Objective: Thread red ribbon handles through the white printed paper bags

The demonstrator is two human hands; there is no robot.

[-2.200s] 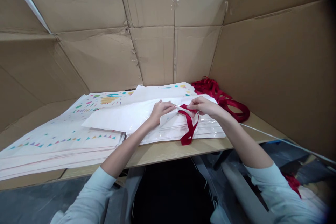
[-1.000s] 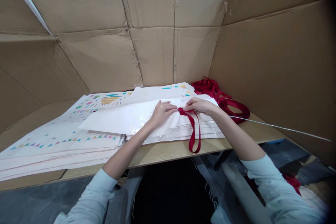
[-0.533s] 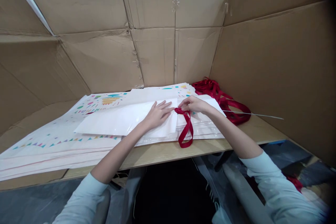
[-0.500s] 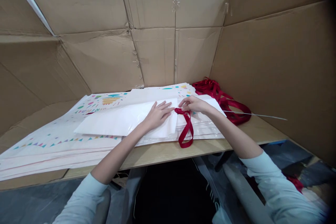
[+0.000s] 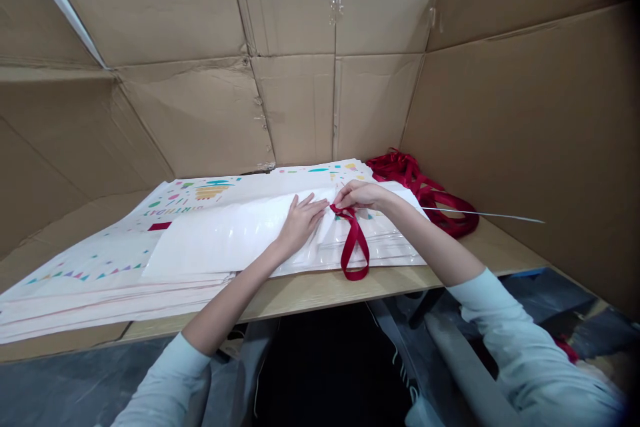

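My left hand (image 5: pixel 300 223) lies flat with fingers spread on a glossy white sheet (image 5: pixel 210 247), like a folded bag. Close beside its fingertips, my right hand (image 5: pixel 360 195) pinches a red ribbon (image 5: pixel 356 250) at the sheet's right end, where the material is creased. The ribbon's loop hangs toward the table's front edge. From under the sheet's left side pokes a short red ribbon piece (image 5: pixel 160 226). A thin pale rod (image 5: pixel 500 216) sticks out to the right past my right forearm; its other end is hidden.
Underneath are stacks of white printed sheets (image 5: pixel 90 290) with coloured birthday patterns. A heap of red ribbon (image 5: pixel 450 213) sits at the back right of the wooden table (image 5: pixel 280 297). Cardboard walls (image 5: pixel 295 107) close in the back and both sides.
My right hand has shifted slightly left onto the ribbon at the sheet's end, which is now creased. The sheet's left part has moved, uncovering more of the red piece there.
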